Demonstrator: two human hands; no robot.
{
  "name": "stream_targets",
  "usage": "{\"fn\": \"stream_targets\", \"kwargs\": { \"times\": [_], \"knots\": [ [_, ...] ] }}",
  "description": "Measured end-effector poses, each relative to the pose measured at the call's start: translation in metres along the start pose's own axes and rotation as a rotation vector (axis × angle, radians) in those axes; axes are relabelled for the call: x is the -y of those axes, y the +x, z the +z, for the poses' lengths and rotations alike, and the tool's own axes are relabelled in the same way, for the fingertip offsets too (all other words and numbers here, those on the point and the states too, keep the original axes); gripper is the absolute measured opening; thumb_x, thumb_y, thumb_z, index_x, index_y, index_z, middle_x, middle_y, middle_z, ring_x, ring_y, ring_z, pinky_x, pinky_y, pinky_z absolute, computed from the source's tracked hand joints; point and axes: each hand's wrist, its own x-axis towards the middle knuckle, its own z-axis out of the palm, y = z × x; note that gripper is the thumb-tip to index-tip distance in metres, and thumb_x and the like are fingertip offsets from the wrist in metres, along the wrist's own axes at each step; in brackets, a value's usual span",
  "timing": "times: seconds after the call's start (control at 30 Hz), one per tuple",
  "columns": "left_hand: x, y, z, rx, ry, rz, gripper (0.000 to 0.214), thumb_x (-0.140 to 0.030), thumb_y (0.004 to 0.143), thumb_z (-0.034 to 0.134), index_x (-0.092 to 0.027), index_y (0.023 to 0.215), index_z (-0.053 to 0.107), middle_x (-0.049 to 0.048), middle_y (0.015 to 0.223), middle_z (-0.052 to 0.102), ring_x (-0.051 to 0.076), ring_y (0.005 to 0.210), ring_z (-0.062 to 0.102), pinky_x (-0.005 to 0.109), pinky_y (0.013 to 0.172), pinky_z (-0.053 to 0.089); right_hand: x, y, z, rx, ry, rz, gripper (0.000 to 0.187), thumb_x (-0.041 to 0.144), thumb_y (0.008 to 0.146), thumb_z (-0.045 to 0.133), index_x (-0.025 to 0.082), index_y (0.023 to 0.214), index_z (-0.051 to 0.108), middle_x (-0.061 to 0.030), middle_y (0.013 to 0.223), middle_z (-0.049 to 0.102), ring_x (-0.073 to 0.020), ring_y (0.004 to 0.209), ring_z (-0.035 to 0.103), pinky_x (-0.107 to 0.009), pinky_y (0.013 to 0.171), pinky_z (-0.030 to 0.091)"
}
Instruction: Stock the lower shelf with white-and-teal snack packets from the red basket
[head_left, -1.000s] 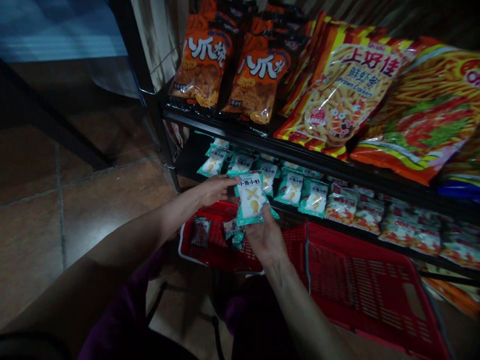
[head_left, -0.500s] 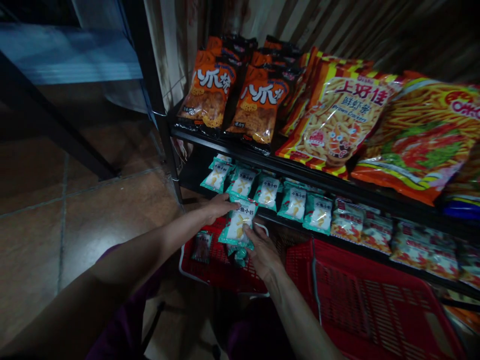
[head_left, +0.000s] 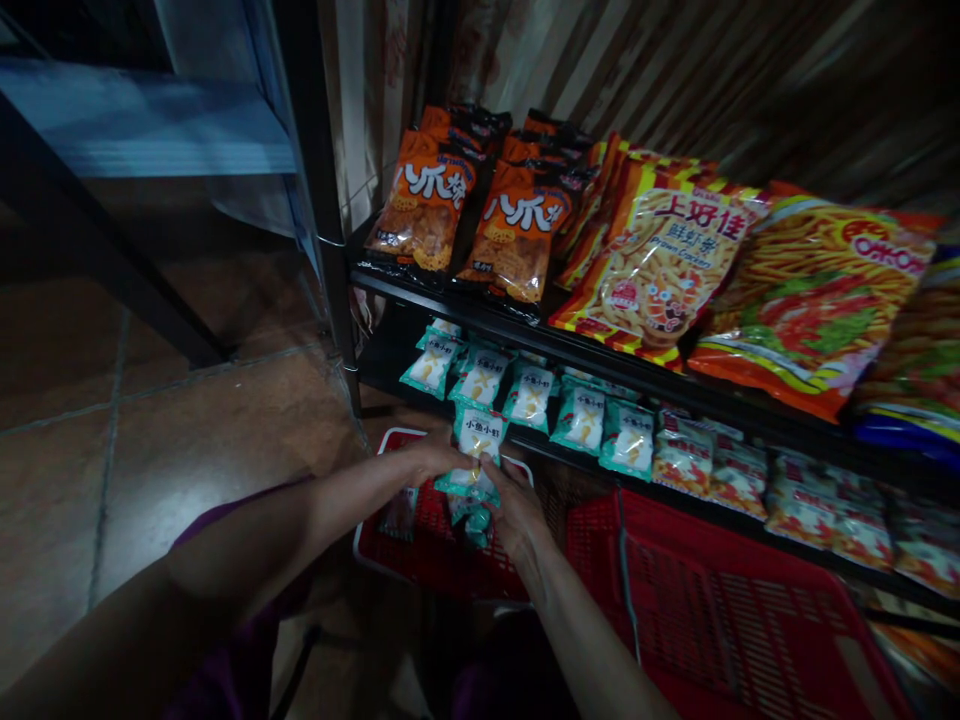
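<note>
A green-and-white snack bag (head_left: 480, 432) is held upright between my two hands, over a red shopping basket. My left hand (head_left: 436, 458) grips its left side, fingers partly hidden by the bag. On the lower right, my right hand (head_left: 517, 500) is closed round it with the thumb on the front. Just below hangs or lies more green packaging (head_left: 477, 525); I cannot tell whether it is held. Matching green-and-white bags (head_left: 531, 393) line the lower shelf right behind. A small dark packet (head_left: 399, 512) lies in the red basket (head_left: 435, 570) at the left.
Orange snack bags (head_left: 427, 205) and large prawn cracker bags (head_left: 667, 265) stand on the upper black shelf (head_left: 442, 300). Red-and-white packets (head_left: 682, 450) continue the lower row. A second red basket (head_left: 750, 590) sits at the right. Tiled floor (head_left: 187, 450) and a dark table leg (head_left: 135, 240) are at left.
My left hand has come down from the bag's top to its lower left side. The bag stays in my right hand. The view has shifted slightly.
</note>
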Motion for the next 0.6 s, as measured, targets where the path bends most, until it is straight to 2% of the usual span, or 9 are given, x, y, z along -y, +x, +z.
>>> {"fn": "stream_targets", "kwargs": {
  "times": [0.1,0.2,0.27,0.4,0.6],
  "knots": [
    [0.007,0.0,-0.007,-0.051,-0.028,0.009,0.038,-0.014,0.057,0.079,-0.013,0.091,0.062,0.0054,0.082,0.069,0.018,0.074,0.064,0.032,0.074,0.05,0.0,-0.003,0.007,0.016,-0.019,0.012,0.052,0.039,0.052,0.083,0.022,0.098,0.066,-0.0028,0.087,0.074,-0.0166,0.075,0.068,-0.023,0.057,0.047],
    [0.01,-0.004,-0.016,-0.096,-0.042,0.024,0.046,-0.017,0.055,0.081,-0.014,0.097,0.061,0.0057,0.084,0.07,0.021,0.077,0.065,0.034,0.075,0.051,-0.004,-0.004,0.014,0.088,0.002,0.019,0.052,0.04,0.053,0.083,0.021,0.098,0.066,-0.0035,0.088,0.074,-0.0186,0.075,0.069,-0.026,0.06,0.049],
    [0.012,-0.01,-0.021,-0.122,-0.024,0.039,0.044,-0.016,0.057,0.08,-0.014,0.097,0.061,0.0057,0.084,0.07,0.021,0.078,0.066,0.033,0.074,0.052,-0.009,-0.006,0.017,0.126,0.024,0.016,0.054,0.04,0.052,0.083,0.02,0.099,0.066,-0.0042,0.086,0.075,-0.0202,0.075,0.069,-0.028,0.06,0.05],
    [0.017,-0.019,-0.025,-0.159,0.034,0.023,0.04,-0.012,0.063,0.073,-0.013,0.1,0.06,0.0083,0.092,0.07,0.022,0.082,0.066,0.031,0.072,0.052,-0.017,-0.006,0.02,0.094,-0.014,0.025,0.057,0.041,0.052,0.083,0.018,0.101,0.065,-0.0049,0.084,0.075,-0.0207,0.071,0.069,-0.029,0.059,0.05],
    [0.024,-0.015,-0.029,-0.241,0.201,0.021,0.039,-0.016,0.062,0.072,-0.016,0.1,0.061,0.0084,0.092,0.071,0.025,0.088,0.065,0.031,0.071,0.05,-0.02,-0.004,0.021,0.138,-0.068,0.009,0.057,0.041,0.054,0.083,0.019,0.104,0.065,-0.0038,0.086,0.075,-0.0194,0.076,0.069,-0.028,0.062,0.052]
  ]
}}
